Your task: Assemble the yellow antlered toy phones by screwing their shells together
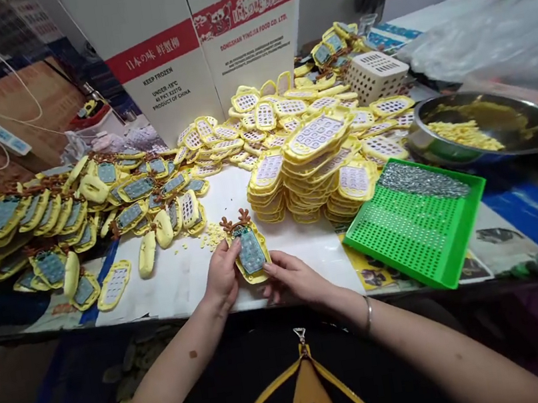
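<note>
Between my two hands is a yellow toy phone half (251, 252) with brown antlers on top and a grey keypad sheet in it. My left hand (222, 272) is closed on its left side, thumb over the upper face. The fingers of my right hand (293, 275) pinch its lower right edge. Small yellow button pieces (211, 238) lie scattered on the white table sheet just left of it. Beyond my hands stand stacks of yellow front shells (305, 176) with keypad holes.
Antlered phone halves with grey keypads (43, 215) are piled at the left. A green tray (417, 226) holds many small screws (420, 182). Behind it are a steel bowl (489, 121) with yellow pieces and a white perforated basket (376, 75). Printed cartons (210, 48) stand at the back.
</note>
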A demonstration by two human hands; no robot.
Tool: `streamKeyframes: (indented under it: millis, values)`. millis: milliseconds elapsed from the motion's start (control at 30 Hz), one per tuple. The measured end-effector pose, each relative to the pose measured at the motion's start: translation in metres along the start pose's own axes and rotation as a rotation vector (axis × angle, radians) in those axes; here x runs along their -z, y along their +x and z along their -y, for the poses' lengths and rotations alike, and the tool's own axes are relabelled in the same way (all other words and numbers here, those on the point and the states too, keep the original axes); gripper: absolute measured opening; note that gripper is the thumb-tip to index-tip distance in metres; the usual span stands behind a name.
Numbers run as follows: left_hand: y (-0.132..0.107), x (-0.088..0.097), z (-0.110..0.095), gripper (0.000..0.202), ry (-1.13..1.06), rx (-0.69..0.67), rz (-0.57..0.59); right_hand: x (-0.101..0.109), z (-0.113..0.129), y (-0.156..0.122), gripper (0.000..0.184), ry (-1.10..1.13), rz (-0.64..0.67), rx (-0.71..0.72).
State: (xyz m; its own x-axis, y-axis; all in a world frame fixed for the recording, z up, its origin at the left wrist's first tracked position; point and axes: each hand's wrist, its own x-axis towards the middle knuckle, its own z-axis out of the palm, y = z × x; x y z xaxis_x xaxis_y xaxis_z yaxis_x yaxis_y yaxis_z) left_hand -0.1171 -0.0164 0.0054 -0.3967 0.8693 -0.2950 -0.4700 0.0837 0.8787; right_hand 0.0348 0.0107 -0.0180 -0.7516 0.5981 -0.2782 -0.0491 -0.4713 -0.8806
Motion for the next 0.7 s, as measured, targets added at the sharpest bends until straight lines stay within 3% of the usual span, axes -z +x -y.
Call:
streamKeyframes:
  millis: [100,233,367,467,600,633,700]
  values:
    - [-0.003,0.005,0.001,0.042,-0.142,0.095,0.115,-0.005,0.001,0.001,0.060,0.058,0.041,-0.024]
    - [-0.004,0.015,0.001,0.069,-0.295,0.366,0.339,-0.009,-0.001,0.003,0.054,0.075,0.080,-0.063]
    - [-0.002,0.022,-0.002,0.084,-0.370,0.365,0.297,-0.005,0.005,-0.002,0.052,-0.116,0.055,-0.058]
    - [0.000,0.025,-0.009,0.091,-0.381,0.312,0.218,0.009,0.027,-0.017,0.036,-0.530,-0.153,0.232]
    - [0.002,0.028,-0.014,0.079,-0.353,0.321,0.219,0.031,0.081,-0.035,0.014,-1.199,-0.566,0.955]
    - [0.002,0.029,-0.015,0.073,-0.357,0.321,0.230,0.037,0.096,-0.035,0.016,-1.321,-0.658,1.074]
    - [0.004,0.029,-0.014,0.065,-0.373,0.332,0.258,0.047,0.123,-0.030,0.017,-1.553,-0.820,1.134]
